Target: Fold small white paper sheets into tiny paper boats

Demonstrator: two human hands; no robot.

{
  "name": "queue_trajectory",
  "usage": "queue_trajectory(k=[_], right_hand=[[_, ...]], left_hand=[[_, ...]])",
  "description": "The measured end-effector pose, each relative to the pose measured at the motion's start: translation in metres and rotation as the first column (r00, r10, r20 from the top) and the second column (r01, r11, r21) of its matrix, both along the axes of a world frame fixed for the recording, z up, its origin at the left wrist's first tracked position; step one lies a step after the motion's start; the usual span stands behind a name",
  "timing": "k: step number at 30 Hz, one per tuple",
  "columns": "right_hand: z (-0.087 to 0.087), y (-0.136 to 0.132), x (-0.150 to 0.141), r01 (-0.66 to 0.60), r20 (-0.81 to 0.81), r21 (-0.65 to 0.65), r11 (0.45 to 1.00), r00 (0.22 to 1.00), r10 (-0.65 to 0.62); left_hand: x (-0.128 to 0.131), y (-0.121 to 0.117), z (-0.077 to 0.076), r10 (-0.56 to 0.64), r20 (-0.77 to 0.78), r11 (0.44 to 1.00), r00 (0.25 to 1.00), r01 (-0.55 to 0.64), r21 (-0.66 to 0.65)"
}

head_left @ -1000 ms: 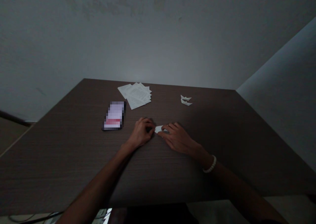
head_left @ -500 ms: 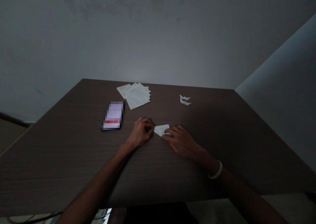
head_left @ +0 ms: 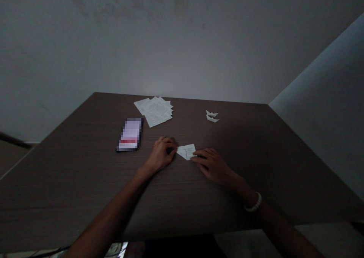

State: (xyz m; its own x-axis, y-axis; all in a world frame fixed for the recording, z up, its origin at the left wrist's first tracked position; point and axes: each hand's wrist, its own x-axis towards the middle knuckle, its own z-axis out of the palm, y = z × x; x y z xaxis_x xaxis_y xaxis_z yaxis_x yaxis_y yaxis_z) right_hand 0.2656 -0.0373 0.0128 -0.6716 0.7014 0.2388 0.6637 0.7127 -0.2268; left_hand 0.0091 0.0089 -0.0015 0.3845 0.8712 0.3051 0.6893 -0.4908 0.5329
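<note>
The folded white paper (head_left: 187,151), faintly printed, tapers leftward. The left hand (head_left: 161,153) pinches its tip; the right hand (head_left: 214,167), fingers parted, touches it.

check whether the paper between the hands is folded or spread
Folded: the paper narrows toward the left hand, with a slanting near edge.

Pixelated phone (head_left: 130,134), dark wood-grain table (head_left: 71,167) beneath, stained grey wall (head_left: 170,53) behind
</note>
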Motion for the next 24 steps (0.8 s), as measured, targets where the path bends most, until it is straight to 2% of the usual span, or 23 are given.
queue_trajectory(k=[3, 11, 14, 16, 20, 24], right_hand=[[0.000, 0.008, 0.005, 0.039, -0.066, 0.015, 0.999, 0.997, -0.038], [0.003, 0.030, 0.003, -0.089, 0.000, 0.102, 0.991, 0.996, 0.089], [0.004, 0.036, -0.003, -0.115, 0.002, 0.122, 0.986, 0.993, 0.116], [0.004, 0.038, -0.007, -0.127, -0.007, 0.135, 0.983, 0.992, 0.129], [0.002, 0.037, -0.010, -0.143, -0.032, 0.158, 0.977, 0.988, 0.150], [0.001, 0.034, -0.011, -0.140, -0.068, 0.138, 0.981, 0.986, 0.150]], left_hand=[[0.000, -0.001, 0.001, -0.018, -0.006, 1.000, 1.000, 0.018, 0.008], [0.000, -0.001, 0.000, -0.022, -0.034, 1.000, 0.999, 0.022, 0.007], [0.001, -0.004, -0.002, -0.042, -0.061, 0.996, 0.997, 0.047, 0.071], [0.003, -0.007, -0.003, -0.083, -0.098, 0.985, 0.992, 0.096, 0.142], [0.007, -0.014, -0.003, -0.314, -0.136, 0.931, 0.940, 0.333, 0.151], [0.009, -0.018, -0.002, -0.357, -0.116, 0.921, 0.927, 0.370, 0.121]])
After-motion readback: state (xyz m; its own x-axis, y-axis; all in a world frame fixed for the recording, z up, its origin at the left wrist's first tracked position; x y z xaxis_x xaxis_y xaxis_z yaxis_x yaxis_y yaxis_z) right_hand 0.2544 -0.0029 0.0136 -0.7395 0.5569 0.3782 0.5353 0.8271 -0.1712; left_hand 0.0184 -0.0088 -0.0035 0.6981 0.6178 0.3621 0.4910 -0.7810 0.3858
